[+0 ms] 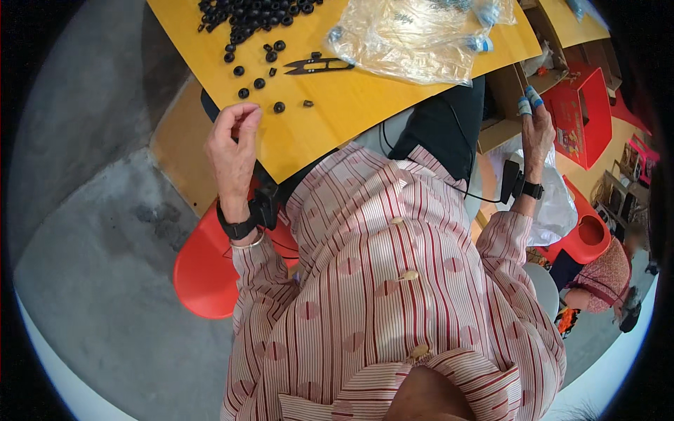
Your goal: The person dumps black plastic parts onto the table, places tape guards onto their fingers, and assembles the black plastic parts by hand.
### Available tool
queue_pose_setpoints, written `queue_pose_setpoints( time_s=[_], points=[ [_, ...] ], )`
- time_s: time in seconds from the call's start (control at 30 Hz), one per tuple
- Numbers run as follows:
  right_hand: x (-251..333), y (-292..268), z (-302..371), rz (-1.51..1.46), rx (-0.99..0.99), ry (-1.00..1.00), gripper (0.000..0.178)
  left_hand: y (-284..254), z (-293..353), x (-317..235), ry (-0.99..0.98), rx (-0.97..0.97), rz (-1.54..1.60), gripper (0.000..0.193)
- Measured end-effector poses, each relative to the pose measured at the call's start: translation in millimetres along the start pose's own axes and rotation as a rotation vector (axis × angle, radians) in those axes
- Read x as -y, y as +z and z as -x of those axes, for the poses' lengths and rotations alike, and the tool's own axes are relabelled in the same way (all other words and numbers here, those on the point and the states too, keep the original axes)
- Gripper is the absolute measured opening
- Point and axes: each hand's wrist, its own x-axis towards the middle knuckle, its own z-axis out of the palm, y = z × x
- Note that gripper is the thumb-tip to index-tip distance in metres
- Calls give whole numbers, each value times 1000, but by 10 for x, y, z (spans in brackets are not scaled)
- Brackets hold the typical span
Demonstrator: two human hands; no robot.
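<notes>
My left hand (234, 144) is at the left edge of the yellow table (302, 137), its thumb and fingers drawn together; whether anything small sits between them is hidden. Just beyond it, small round black parts (279, 107) with holes lie scattered, leading up to a heap of them (249, 12) at the far edge. A pair of black thread snips (317, 67) rests among the loose parts. Off the table's right side, my right hand (538, 137) reaches over an open cardboard box (502, 132), fingers stretched out, with blue-and-white wraps on two fingertips. Nothing shows in it.
A crumpled clear plastic bag (414, 45) covers the table's far right part. Beside my right hand stand a red box (579, 116) and a white plastic bag (556, 214). Red seats (205, 270) flank me. Another person (604, 277) is at the far right. Cables run from both wrist straps.
</notes>
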Motion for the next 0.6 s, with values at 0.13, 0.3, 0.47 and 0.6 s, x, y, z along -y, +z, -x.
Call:
queue_pose_setpoints(
  time_s=[0.13, 0.3, 0.47, 0.6],
  points=[
    [415, -86, 16, 4, -153, -194, 26, 102, 8, 49, 29, 48, -47, 14],
    [636, -160, 44, 35, -161, -267, 24, 214, 7, 20, 121, 119, -206, 24],
    [745, -161, 46, 88, -166, -369, 26, 306, -17, 147, 197, 179, -288, 33],
    [875, -172, 32, 89, -184, -448, 25, 331, -46, 182, 248, 153, -300, 30]
  ],
)
